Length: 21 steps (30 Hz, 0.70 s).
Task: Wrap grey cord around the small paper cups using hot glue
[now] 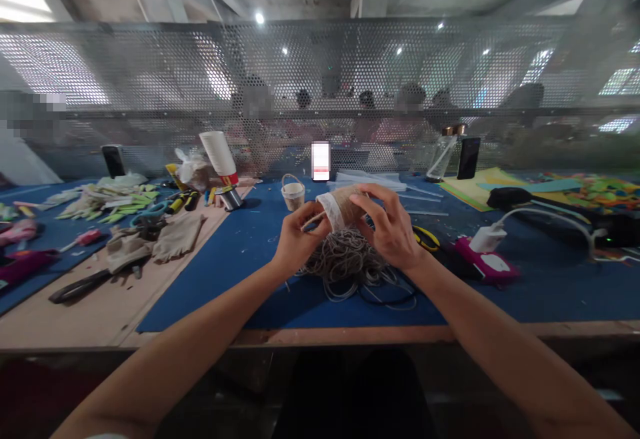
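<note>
A small twine-wrapped cup [346,205] with a white lace band is held tilted on its side above the table, its lace end toward the left. My right hand [387,225] is wrapped round its brown body from the right. At the lace end, my left hand [300,235] pinches the rim and a thin cord-like handle. Below both hands lies a loose heap of grey-brown cord [345,262]. Behind my left hand stands a little basket [293,195] with an arched handle.
Stacked paper cups [219,155] lean in a metal tin [230,199] at left, near gloves [177,237] and scissors [150,215]. Rightward are yellow-handled scissors [426,239], a magenta power box [493,262] and a black cable. A lit phone [321,161] stands behind.
</note>
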{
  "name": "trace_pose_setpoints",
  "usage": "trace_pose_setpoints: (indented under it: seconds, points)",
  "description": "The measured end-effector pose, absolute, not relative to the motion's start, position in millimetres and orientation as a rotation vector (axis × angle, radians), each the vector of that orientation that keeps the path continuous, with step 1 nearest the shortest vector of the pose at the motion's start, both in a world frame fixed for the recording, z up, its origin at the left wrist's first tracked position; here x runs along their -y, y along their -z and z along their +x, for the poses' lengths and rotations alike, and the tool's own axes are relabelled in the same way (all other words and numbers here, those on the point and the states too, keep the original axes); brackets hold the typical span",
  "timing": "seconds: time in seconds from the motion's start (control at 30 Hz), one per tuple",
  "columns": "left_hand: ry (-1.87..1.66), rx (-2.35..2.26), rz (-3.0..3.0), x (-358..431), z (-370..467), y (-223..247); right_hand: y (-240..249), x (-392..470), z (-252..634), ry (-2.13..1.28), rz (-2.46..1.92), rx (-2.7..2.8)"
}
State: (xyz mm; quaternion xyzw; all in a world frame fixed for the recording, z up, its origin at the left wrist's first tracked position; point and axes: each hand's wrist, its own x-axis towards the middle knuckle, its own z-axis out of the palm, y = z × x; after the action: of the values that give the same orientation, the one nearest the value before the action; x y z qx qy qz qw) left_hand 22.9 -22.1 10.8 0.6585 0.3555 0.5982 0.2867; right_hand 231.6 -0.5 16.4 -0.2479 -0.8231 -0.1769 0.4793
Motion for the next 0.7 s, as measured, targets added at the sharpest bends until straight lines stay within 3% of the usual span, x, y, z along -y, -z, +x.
trace_pose_setpoints:
  seconds: [0.7]
  points:
    - [-1.774,-0.831,1.907,25.3,18.1,-11.4,-19.8,7.7,229.7,0.59,-0.693,1.885]
